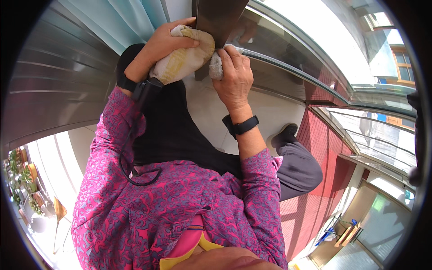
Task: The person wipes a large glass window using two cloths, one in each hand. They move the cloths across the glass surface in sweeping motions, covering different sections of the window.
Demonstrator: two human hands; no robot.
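Note:
My left hand (167,42) holds a folded white-and-yellow cloth (184,59), thumb on top, beside a dark brown upright post (217,20). Its fingertips reach behind the cloth near the post's left face. To the right, my right hand (234,69) grips a bunched white cloth (216,65) at the foot of the post, close to the end of a metal-edged glass panel (287,62). The two cloths are close together. Each wrist wears a black strap, and a black device with a cable lies by the left wrist.
Dark metal slatted panelling (64,67) stands on the left, with a light blue curtain (114,20) above. A red mat (314,175) lies on the right. Folded items with blue parts (325,236) stand lower right. Potted plants (28,179) are at the far left.

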